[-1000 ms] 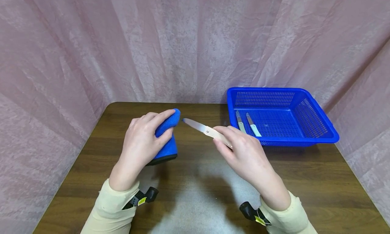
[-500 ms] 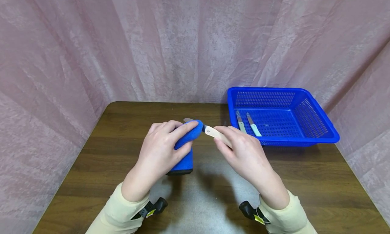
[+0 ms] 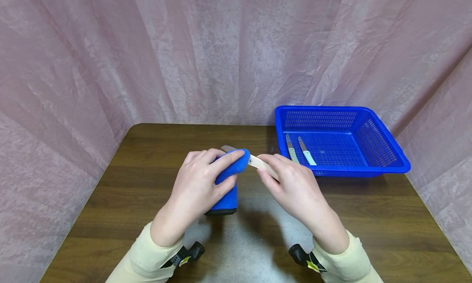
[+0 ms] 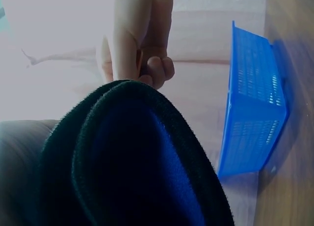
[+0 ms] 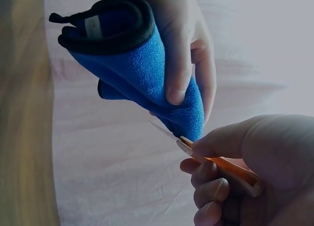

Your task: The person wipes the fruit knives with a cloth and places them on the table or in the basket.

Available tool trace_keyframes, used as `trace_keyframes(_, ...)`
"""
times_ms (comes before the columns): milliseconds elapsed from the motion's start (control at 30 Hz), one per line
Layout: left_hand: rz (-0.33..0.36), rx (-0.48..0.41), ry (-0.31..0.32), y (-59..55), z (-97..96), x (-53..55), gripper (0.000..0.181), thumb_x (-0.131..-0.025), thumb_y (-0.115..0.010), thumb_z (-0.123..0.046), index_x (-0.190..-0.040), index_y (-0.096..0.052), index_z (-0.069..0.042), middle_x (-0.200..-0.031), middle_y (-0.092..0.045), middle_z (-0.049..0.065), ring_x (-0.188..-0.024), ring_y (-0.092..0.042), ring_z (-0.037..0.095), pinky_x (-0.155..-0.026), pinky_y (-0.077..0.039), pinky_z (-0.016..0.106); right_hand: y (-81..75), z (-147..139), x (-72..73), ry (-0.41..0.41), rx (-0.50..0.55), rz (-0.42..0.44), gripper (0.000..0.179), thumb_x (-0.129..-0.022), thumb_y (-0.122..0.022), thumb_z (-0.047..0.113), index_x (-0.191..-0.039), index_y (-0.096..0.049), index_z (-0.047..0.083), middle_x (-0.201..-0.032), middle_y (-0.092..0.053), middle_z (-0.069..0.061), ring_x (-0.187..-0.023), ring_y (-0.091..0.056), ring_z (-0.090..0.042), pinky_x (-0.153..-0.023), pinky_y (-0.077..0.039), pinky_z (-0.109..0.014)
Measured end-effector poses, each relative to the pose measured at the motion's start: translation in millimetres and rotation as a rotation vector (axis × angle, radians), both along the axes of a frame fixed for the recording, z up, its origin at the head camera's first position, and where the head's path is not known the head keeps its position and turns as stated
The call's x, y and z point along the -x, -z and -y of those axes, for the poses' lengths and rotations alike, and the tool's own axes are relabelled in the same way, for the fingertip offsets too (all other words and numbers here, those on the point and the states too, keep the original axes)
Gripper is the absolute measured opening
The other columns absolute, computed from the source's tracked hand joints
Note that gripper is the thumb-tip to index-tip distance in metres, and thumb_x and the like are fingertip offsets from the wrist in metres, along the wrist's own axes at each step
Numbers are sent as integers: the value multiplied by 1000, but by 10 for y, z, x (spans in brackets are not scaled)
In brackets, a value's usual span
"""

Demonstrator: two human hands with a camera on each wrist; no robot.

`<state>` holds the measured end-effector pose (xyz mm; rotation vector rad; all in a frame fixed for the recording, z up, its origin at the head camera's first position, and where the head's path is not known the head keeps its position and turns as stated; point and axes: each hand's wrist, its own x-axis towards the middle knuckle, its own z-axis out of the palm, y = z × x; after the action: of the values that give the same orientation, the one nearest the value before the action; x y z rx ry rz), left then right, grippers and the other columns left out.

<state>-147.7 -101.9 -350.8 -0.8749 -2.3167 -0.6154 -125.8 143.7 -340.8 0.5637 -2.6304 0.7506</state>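
Observation:
My left hand (image 3: pixel 195 178) grips a folded blue cloth (image 3: pixel 226 197) with black edging, pinching its upper fold around a knife blade. The blade's tip (image 3: pixel 226 148) sticks out past the cloth on the far left side. In my right hand (image 3: pixel 295 184) is the folding knife's cream handle (image 3: pixel 259 163), held between thumb and curled fingers. The right wrist view shows the handle (image 5: pixel 230 169) with an orange tint and the cloth (image 5: pixel 142 69) hanging from the left hand (image 5: pixel 179 49). Most of the blade is hidden by the cloth.
A blue plastic basket (image 3: pixel 396 168) stands at the back right of the wooden table (image 3: pixel 121 193). Inside it lie a knife with a pale green handle (image 3: pixel 293 154) and another with a whitish handle (image 3: pixel 309 157). A pink curtain (image 3: pixel 221 57) hangs behind the table.
My left hand has moved right with the cloth and brought it over the blade, ending close to the handle. The right hand has stayed nearly still.

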Motion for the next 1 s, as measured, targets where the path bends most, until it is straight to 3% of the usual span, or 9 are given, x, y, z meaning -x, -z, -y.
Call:
trace_keyframes(467, 22, -17, -55, -19, 89, 60, 51, -92, -85, -19, -142, -77, -25, -107, -77, 6, -90, -73, 27, -91, -54, 53, -9, -3, -14, -13, 12, -12, 26, -107, -72, 23, -130, -79, 13, -103, -74, 5, -77, -61, -16, -65, -53, -40)
trace_keyframes(1000, 65, -39, -105, -47, 181, 111, 50, -94, -84, -21, -143, -76, -25, -111, -78, 7, -98, -75, 29, -93, -52, 55, -31, -7, -24, -17, 25, -12, 25, -107, -72, 24, -129, -79, 14, -100, -72, 7, -76, -59, -15, -65, -51, -39)
